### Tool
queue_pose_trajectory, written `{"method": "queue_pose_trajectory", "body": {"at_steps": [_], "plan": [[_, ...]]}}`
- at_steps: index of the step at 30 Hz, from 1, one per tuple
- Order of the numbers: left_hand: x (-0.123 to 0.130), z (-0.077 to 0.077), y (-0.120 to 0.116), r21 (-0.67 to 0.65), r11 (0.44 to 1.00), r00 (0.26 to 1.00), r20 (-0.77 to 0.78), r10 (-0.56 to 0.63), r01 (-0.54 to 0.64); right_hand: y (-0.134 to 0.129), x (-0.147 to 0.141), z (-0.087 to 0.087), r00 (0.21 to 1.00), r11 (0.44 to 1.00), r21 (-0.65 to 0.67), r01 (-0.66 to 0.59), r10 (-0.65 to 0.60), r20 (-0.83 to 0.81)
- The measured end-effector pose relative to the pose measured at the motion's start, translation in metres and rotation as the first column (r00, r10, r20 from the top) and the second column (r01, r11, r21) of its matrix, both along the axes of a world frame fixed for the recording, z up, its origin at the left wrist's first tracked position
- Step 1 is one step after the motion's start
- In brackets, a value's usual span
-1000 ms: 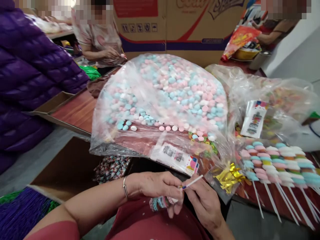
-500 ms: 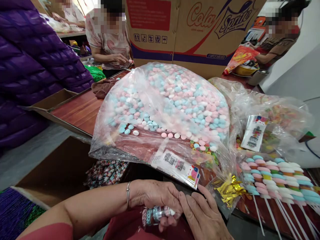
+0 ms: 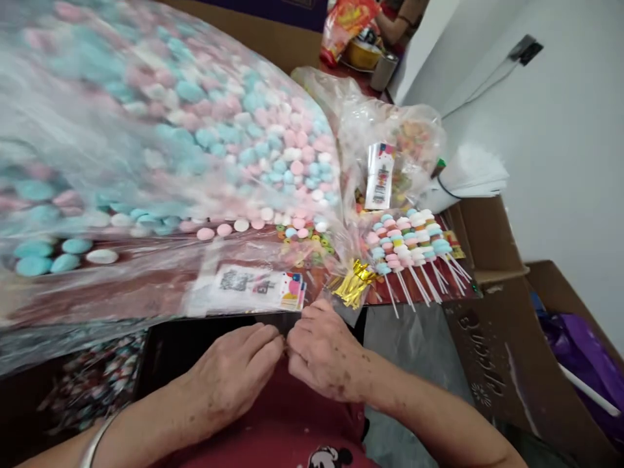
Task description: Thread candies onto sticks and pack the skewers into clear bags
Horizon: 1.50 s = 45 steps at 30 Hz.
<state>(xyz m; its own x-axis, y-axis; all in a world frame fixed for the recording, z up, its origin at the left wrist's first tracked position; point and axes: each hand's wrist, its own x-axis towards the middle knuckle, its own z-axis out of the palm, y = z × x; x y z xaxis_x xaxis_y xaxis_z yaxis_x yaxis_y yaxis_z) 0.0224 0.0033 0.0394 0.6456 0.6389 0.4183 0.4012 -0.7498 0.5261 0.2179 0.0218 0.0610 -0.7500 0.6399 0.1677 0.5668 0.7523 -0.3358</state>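
I'm in what looks like a candy-packing workshop: a big clear bag of pastel sweets (image 3: 219,136), skewered candies (image 3: 409,240), printed wrappers (image 3: 251,289), gold ties (image 3: 351,283) and cardboard boxes (image 3: 492,240) crowd around my table (image 3: 146,260).

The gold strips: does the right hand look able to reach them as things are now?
Probably yes. The right hand is just in front of the gold strips, and nothing solid seems to stand between. Clear plastic lies close around them, though, and I cannot tell whether it covers some.
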Motion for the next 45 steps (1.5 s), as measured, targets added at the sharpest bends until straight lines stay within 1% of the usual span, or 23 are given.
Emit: {"method": "queue_pose_trajectory", "body": {"at_steps": [1, 2, 3, 4, 6, 7, 8, 9, 10, 11, 12, 13, 14, 16, 18, 20, 23, 26, 29, 33, 35, 40, 45], "plan": [[0.002, -0.002, 0.0, 0.05, 0.999, 1.0, 0.009, -0.006, 0.005, 0.0, 0.002, 0.002, 1.0, 1.0, -0.025, 0.011, -0.01, 0.012], [0.004, -0.002, 0.001, 0.064, 0.998, 1.0, 0.02, -0.007, 0.006, 0.0, 0.006, 0.005, 1.0, 0.999, -0.04, 0.019, -0.018, 0.012], [0.005, -0.001, 0.003, 0.045, 0.999, 0.999, 0.034, -0.005, 0.003, 0.002, 0.011, 0.009, 1.0, 0.998, -0.052, 0.026, -0.026, -0.007], [0.006, 0.001, 0.004, -0.007, 1.0, 0.999, 0.054, 0.002, -0.002, 0.004, 0.019, 0.013, 0.998, 0.997, -0.06, 0.043, -0.046, -0.046], [0.004, 0.005, 0.008, -0.202, 0.979, 0.994, 0.092, 0.058, -0.038, 0.012, 0.04, 0.02, 0.977, 0.99, -0.048, 0.13, -0.136, -0.166], [0.003, 0.007, 0.009, -0.332, 0.941, 0.988, 0.108, 0.111, -0.07, 0.018, 0.054, 0.023, 0.949, 0.975, -0.023, 0.221, -0.221, -0.223], [0.001, 0.008, 0.011, -0.47, 0.877, 0.978, 0.117, 0.172, -0.098, 0.025, 0.068, 0.024, 0.919, 0.947, 0.031, 0.319, -0.301, -0.255], [0.0, 0.008, 0.012, -0.599, 0.792, 0.965, 0.119, 0.233, -0.117, 0.032, 0.081, 0.024, 0.893, 0.909, 0.088, 0.406, -0.375, -0.25], [0.0, 0.008, 0.012, -0.706, 0.697, 0.951, 0.115, 0.286, -0.124, 0.038, 0.092, 0.022, 0.887, 0.884, 0.134, 0.447, -0.419, -0.194], [0.0, 0.008, 0.012, -0.784, 0.609, 0.939, 0.112, 0.325, -0.117, 0.044, 0.101, 0.02, 0.891, 0.873, 0.177, 0.454, -0.439, -0.119], [0.001, 0.006, 0.012, -0.837, 0.538, 0.929, 0.118, 0.352, -0.098, 0.05, 0.108, 0.016, 0.897, 0.87, 0.228, 0.437, -0.442, -0.035], [0.002, 0.005, 0.012, -0.87, 0.487, 0.921, 0.127, 0.369, -0.075, 0.055, 0.111, 0.013, 0.901, 0.872, 0.279, 0.402, -0.431, 0.049], [0.004, 0.004, 0.011, -0.892, 0.45, 0.916, 0.136, 0.377, -0.053, 0.059, 0.113, 0.01, 0.904, 0.874, 0.334, 0.353, -0.411, 0.12], [0.007, 0.001, 0.01, -0.913, 0.407, 0.912, 0.153, 0.381, -0.017, 0.067, 0.11, 0.006, 0.902, 0.87, 0.43, 0.243, -0.365, 0.229], [0.009, -0.001, 0.008, -0.924, 0.382, 0.912, 0.157, 0.38, 0.001, 0.073, 0.105, 0.004, 0.897, 0.871, 0.467, 0.152, -0.32, 0.306], [0.01, -0.003, 0.008, -0.932, 0.363, 0.913, 0.157, 0.376, 0.011, 0.079, 0.102, 0.005, 0.883, 0.883, 0.458, 0.105, -0.295, 0.365], [0.009, -0.005, 0.008, -0.94, 0.339, 0.912, 0.162, 0.376, 0.027, 0.084, 0.103, 0.01, 0.865, 0.899, 0.431, 0.078, -0.275, 0.419], [0.009, -0.005, 0.009, -0.943, 0.33, 0.908, 0.172, 0.383, 0.04, 0.086, 0.106, 0.015, 0.866, 0.902, 0.426, 0.066, -0.264, 0.424], [0.01, -0.002, 0.012, -0.945, 0.322, 0.889, 0.197, 0.414, 0.059, 0.086, 0.112, 0.021, 0.859, 0.886, 0.453, 0.096, -0.304, 0.412], [0.013, 0.003, 0.015, -0.961, 0.266, 0.862, 0.193, 0.469, 0.071, 0.082, 0.12, 0.023, 0.828, 0.829, 0.526, 0.191, -0.424, 0.367], [0.015, 0.005, 0.015, -0.965, 0.249, 0.857, 0.197, 0.477, 0.084, 0.079, 0.122, 0.02, 0.821, 0.813, 0.527, 0.247, -0.464, 0.332], [0.021, 0.006, 0.014, -0.962, 0.25, 0.845, 0.225, 0.485, 0.113, 0.076, 0.122, 0.015, 0.824, 0.864, 0.417, 0.282, -0.441, 0.356], [0.02, 0.003, 0.013, -0.961, 0.252, 0.849, 0.228, 0.478, 0.116, 0.081, 0.127, 0.016, 0.825, 0.849, 0.452, 0.274, -0.449, 0.343]]}}
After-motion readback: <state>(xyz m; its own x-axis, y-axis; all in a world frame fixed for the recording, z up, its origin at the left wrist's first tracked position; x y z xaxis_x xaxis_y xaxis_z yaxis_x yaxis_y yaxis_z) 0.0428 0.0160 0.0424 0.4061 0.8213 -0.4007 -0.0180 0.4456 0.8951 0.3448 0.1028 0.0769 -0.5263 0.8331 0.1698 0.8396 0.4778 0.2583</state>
